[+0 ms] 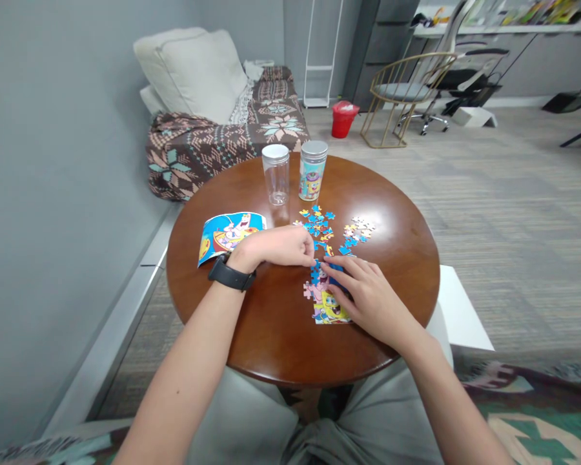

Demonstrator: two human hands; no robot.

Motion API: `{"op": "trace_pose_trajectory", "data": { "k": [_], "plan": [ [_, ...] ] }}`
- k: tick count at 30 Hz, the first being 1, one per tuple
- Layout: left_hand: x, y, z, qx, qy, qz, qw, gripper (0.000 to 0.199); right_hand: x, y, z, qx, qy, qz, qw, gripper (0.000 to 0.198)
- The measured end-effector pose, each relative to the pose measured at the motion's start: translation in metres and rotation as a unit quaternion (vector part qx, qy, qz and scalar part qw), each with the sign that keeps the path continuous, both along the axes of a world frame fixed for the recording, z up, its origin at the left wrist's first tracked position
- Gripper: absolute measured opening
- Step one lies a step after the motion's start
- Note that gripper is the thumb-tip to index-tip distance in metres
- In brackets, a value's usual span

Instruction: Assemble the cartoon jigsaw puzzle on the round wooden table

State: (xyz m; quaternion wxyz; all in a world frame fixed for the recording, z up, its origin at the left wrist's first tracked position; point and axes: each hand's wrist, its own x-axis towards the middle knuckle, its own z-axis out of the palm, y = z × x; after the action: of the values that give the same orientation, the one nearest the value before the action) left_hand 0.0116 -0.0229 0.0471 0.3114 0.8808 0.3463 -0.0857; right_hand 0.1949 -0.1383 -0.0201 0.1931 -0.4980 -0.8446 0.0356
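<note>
Fitting, head view: left hand [281,247] fingers pinched shut on a small puzzle piece; right hand [363,294] fingers spread flat, pinning the joined puzzle [325,303] on the worktop [271,329]. Loose pieces [319,226] beyond fingertips. Advisable: keep puzzle pinned, press piece straight down.

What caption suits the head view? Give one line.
Both hands, left hand and right hand, fit pieces on a partly assembled jigsaw on a round wooden table.

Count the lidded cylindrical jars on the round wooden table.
2. The clear empty plastic jar stands at the table's far edge; the jar with the cartoon label stands just right of it, apart. None appears hidden.
</note>
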Motion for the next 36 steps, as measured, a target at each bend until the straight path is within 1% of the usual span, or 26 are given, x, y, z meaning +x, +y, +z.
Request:
{"op": "trace_pose_trajectory", "data": {
  "k": [4, 8, 10, 12, 14, 17, 19, 23, 27, 29, 32, 36],
  "plan": [
    [0.001, 0.0, -0.002, 0.0, 0.0, 0.001, 1.0, 0.019, 0.0, 0.0, 0.0, 0.001, -0.002, 0.001, 1.0, 0.033],
    [-0.01, 0.007, -0.004, -0.01, -0.01, 0.028, 1.0, 0.02, 0.001, 0.0, 0.0, 0.001, 0.0, 0.003, 1.0, 0.033],
    [-0.015, 0.011, -0.004, 0.003, -0.017, 0.047, 0.999, 0.023, 0.001, 0.0, 0.0, 0.0, 0.006, 0.004, 1.0, 0.033],
    [-0.016, 0.012, -0.005, 0.023, -0.03, 0.053, 0.998, 0.026, 0.001, 0.0, 0.0, -0.003, 0.011, 0.003, 1.0, 0.034],
    [-0.014, 0.011, -0.006, 0.023, -0.039, 0.026, 0.999, 0.026, 0.001, 0.0, 0.0, -0.005, 0.017, 0.002, 1.0, 0.034],
    [-0.006, 0.006, -0.006, -0.005, -0.031, -0.026, 0.999, 0.022, 0.001, 0.0, 0.0, -0.003, 0.018, 0.009, 1.0, 0.026],
    [-0.002, 0.001, -0.005, -0.01, -0.021, -0.027, 0.999, 0.021, 0.001, 0.0, 0.001, 0.001, 0.014, 0.013, 1.0, 0.022],
    [0.005, -0.005, -0.005, 0.013, -0.009, -0.011, 1.0, 0.021, 0.0, 0.0, 0.002, 0.003, 0.009, 0.015, 1.0, 0.022],
    [0.01, -0.008, -0.009, 0.026, -0.014, -0.028, 0.999, 0.013, 0.0, 0.0, 0.003, 0.003, 0.007, 0.018, 1.0, 0.02],
    [0.011, -0.008, -0.012, 0.022, -0.019, -0.028, 0.999, 0.01, 0.0, 0.0, 0.003, 0.004, 0.008, 0.019, 1.0, 0.02],
    [0.01, -0.006, -0.015, 0.005, -0.011, -0.026, 1.0, 0.014, 0.001, 0.0, 0.002, 0.005, 0.007, 0.017, 1.0, 0.02],
    [0.009, -0.002, -0.018, -0.019, 0.018, -0.048, 0.999, 0.016, 0.001, 0.0, 0.001, 0.005, 0.003, 0.017, 1.0, 0.021]
  ]
}}
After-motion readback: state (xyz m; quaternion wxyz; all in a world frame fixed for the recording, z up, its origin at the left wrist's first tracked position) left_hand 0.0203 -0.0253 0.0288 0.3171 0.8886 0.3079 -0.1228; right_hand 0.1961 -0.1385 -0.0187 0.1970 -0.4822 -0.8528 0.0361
